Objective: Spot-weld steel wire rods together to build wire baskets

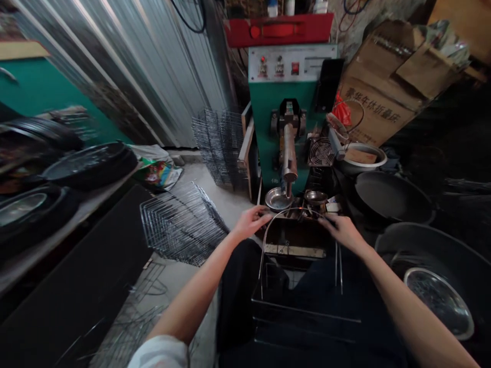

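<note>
A bent metal wire frame (265, 240) arches in front of me, with straight wires hanging down over my lap. My left hand (251, 222) is closed, its fingers pinching the arch on the left side. On the right, my right hand (342, 231) grips the other side of the arch between thumb and fingers. A small orange glow shows on the wire at the top, between the hands. Just beyond stands a green spot welding machine (268, 122), its cylindrical electrode arm (290, 153) pointing down at me. Under the arm sits a shallow metal bowl (279, 198).
Stacked wire racks (180, 220) stand on the floor at left, and more wire racks (218, 145) lean beside the machine. At right are a dark round pan (393, 197) and a large basin (387, 245). A cardboard box (376, 112) stands behind. A dark bench (76, 276) runs along the left.
</note>
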Demonstrator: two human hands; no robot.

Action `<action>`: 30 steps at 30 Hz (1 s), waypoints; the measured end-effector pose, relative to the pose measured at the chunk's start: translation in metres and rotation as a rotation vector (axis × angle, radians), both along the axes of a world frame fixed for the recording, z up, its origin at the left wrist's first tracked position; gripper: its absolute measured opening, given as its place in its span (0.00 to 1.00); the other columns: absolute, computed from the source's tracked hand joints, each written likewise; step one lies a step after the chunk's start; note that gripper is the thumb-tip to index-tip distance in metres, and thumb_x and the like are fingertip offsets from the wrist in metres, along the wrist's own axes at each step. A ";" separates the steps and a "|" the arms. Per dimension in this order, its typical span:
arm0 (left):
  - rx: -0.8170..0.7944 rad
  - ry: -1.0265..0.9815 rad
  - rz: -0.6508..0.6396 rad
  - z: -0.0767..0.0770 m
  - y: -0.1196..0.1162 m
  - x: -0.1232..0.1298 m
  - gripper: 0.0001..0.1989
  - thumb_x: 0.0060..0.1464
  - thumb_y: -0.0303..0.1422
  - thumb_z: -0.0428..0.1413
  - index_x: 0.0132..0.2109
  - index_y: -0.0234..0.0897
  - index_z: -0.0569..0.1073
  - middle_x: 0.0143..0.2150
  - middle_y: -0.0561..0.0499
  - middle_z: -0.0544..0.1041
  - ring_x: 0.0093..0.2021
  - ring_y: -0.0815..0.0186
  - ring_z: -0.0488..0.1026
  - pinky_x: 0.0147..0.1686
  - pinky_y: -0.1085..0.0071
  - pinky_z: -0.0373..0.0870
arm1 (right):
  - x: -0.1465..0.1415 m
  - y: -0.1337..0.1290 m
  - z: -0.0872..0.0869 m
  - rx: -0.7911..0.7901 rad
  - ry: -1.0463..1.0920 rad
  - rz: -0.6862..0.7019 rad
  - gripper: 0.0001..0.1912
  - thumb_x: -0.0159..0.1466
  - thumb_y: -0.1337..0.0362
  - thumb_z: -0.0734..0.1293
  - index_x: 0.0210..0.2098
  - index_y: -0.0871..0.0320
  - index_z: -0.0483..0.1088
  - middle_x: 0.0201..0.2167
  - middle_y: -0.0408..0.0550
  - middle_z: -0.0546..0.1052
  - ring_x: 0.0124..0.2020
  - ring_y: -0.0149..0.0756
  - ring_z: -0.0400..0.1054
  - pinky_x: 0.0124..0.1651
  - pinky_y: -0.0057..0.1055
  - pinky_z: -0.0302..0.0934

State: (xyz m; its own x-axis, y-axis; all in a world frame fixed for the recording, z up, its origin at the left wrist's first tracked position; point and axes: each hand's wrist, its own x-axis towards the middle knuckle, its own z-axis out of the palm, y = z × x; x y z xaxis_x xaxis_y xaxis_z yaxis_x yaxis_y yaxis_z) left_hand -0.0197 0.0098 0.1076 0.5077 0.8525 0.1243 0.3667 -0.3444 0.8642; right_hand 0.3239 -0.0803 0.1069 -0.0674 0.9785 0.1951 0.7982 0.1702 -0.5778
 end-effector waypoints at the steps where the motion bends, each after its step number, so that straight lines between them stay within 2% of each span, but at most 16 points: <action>1: -0.069 -0.049 -0.004 -0.009 -0.017 -0.014 0.32 0.63 0.56 0.52 0.59 0.33 0.73 0.43 0.42 0.80 0.37 0.60 0.80 0.37 0.66 0.75 | 0.009 -0.017 -0.003 0.024 0.037 -0.058 0.28 0.71 0.42 0.60 0.35 0.58 0.78 0.27 0.48 0.80 0.27 0.37 0.72 0.31 0.28 0.60; 3: -0.219 -0.145 -0.022 -0.032 -0.058 -0.041 0.40 0.61 0.62 0.50 0.67 0.37 0.66 0.54 0.35 0.78 0.49 0.53 0.81 0.44 0.60 0.77 | 0.027 -0.049 -0.007 0.063 0.103 -0.193 0.29 0.70 0.40 0.60 0.33 0.59 0.77 0.23 0.45 0.77 0.24 0.34 0.68 0.29 0.27 0.59; 5: -0.611 -0.435 -0.028 -0.059 -0.104 -0.057 0.48 0.48 0.61 0.65 0.70 0.47 0.64 0.65 0.35 0.71 0.61 0.45 0.74 0.54 0.53 0.74 | 0.041 -0.075 -0.008 0.083 0.157 -0.318 0.28 0.69 0.40 0.62 0.33 0.59 0.77 0.22 0.43 0.75 0.23 0.33 0.67 0.28 0.26 0.59; 6: -0.753 -0.522 -0.071 -0.072 -0.126 -0.060 0.54 0.41 0.59 0.70 0.71 0.51 0.62 0.70 0.35 0.67 0.66 0.42 0.69 0.59 0.50 0.70 | 0.046 -0.086 -0.006 0.092 0.177 -0.373 0.27 0.69 0.41 0.63 0.33 0.59 0.77 0.23 0.43 0.75 0.24 0.33 0.67 0.29 0.26 0.59; 8: -0.927 -0.621 -0.189 -0.095 -0.160 -0.051 0.63 0.30 0.58 0.75 0.72 0.54 0.59 0.74 0.37 0.60 0.72 0.39 0.61 0.65 0.46 0.62 | 0.048 -0.103 -0.001 0.116 0.197 -0.461 0.26 0.69 0.42 0.64 0.33 0.59 0.77 0.23 0.42 0.75 0.25 0.34 0.68 0.30 0.26 0.60; 9: -0.972 -0.664 -0.220 -0.103 -0.172 -0.041 0.64 0.27 0.56 0.77 0.72 0.57 0.60 0.74 0.38 0.60 0.72 0.38 0.60 0.65 0.45 0.62 | 0.046 -0.109 0.002 0.131 0.199 -0.498 0.26 0.69 0.42 0.64 0.33 0.59 0.76 0.23 0.42 0.74 0.26 0.34 0.67 0.30 0.26 0.59; 11: -1.004 -0.764 -0.186 -0.107 -0.185 -0.017 0.60 0.29 0.54 0.77 0.70 0.58 0.63 0.72 0.40 0.64 0.71 0.38 0.62 0.62 0.46 0.66 | 0.039 -0.118 0.005 0.144 0.206 -0.545 0.26 0.69 0.42 0.63 0.31 0.58 0.75 0.21 0.41 0.71 0.25 0.33 0.65 0.29 0.26 0.58; 14: -1.013 -0.876 -0.040 -0.092 -0.181 0.011 0.46 0.43 0.51 0.72 0.67 0.52 0.66 0.64 0.40 0.72 0.68 0.39 0.67 0.58 0.47 0.72 | 0.047 -0.122 -0.006 0.082 0.234 -0.533 0.27 0.71 0.41 0.60 0.34 0.58 0.76 0.26 0.43 0.75 0.30 0.35 0.69 0.35 0.26 0.61; 16: -1.017 -0.863 0.005 -0.078 -0.169 0.016 0.42 0.47 0.48 0.70 0.67 0.50 0.66 0.58 0.41 0.75 0.65 0.39 0.70 0.60 0.46 0.72 | 0.076 -0.126 -0.025 -0.071 0.203 -0.586 0.29 0.72 0.41 0.56 0.40 0.58 0.77 0.34 0.46 0.79 0.37 0.39 0.73 0.42 0.28 0.65; 18: -0.969 -0.802 0.041 -0.069 -0.155 0.013 0.42 0.45 0.46 0.71 0.66 0.52 0.66 0.56 0.44 0.77 0.63 0.37 0.72 0.61 0.42 0.71 | 0.118 -0.137 -0.049 -0.261 0.113 -0.786 0.30 0.74 0.44 0.52 0.44 0.58 0.77 0.40 0.50 0.81 0.44 0.42 0.74 0.47 0.30 0.66; 20: -0.871 -0.726 0.085 -0.063 -0.145 0.006 0.41 0.43 0.45 0.72 0.64 0.57 0.67 0.58 0.46 0.76 0.63 0.35 0.72 0.62 0.37 0.70 | 0.159 -0.156 -0.074 -0.377 0.041 -0.967 0.26 0.73 0.49 0.55 0.46 0.61 0.77 0.43 0.58 0.81 0.48 0.48 0.75 0.49 0.35 0.67; 22: -0.752 -0.626 0.134 -0.059 -0.138 -0.001 0.41 0.43 0.45 0.72 0.63 0.60 0.67 0.62 0.48 0.75 0.65 0.34 0.71 0.63 0.33 0.69 | 0.189 -0.176 -0.099 -0.494 -0.003 -1.078 0.20 0.68 0.53 0.63 0.44 0.63 0.78 0.40 0.64 0.81 0.45 0.53 0.77 0.47 0.41 0.68; 25: -0.571 -0.425 0.200 -0.054 -0.126 -0.007 0.41 0.45 0.46 0.71 0.64 0.62 0.62 0.66 0.49 0.72 0.67 0.35 0.69 0.64 0.31 0.67 | 0.208 -0.199 -0.136 -0.657 -0.043 -1.159 0.12 0.61 0.58 0.71 0.38 0.61 0.78 0.33 0.60 0.81 0.36 0.50 0.78 0.41 0.43 0.70; 27: -0.461 -0.334 0.221 -0.054 -0.115 -0.006 0.43 0.44 0.45 0.72 0.63 0.60 0.60 0.65 0.47 0.71 0.66 0.38 0.71 0.64 0.33 0.68 | 0.212 -0.206 -0.155 -0.701 -0.062 -1.187 0.10 0.59 0.60 0.72 0.36 0.61 0.78 0.31 0.58 0.81 0.35 0.48 0.79 0.41 0.43 0.71; 30: -0.335 -0.288 0.222 -0.061 -0.094 -0.002 0.43 0.41 0.43 0.73 0.59 0.52 0.58 0.64 0.44 0.69 0.67 0.40 0.70 0.67 0.36 0.65 | 0.215 -0.210 -0.172 -0.676 -0.071 -1.216 0.08 0.56 0.61 0.73 0.32 0.60 0.77 0.30 0.61 0.81 0.37 0.55 0.80 0.38 0.44 0.71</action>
State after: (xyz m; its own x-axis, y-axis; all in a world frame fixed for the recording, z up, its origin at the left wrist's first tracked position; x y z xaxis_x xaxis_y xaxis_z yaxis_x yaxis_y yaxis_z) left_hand -0.0218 -0.0841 0.0468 0.2943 0.9534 -0.0668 0.1296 0.0294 0.9911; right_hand 0.5388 -0.2905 -0.0648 0.8938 0.3322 -0.3013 0.2732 -0.9361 -0.2216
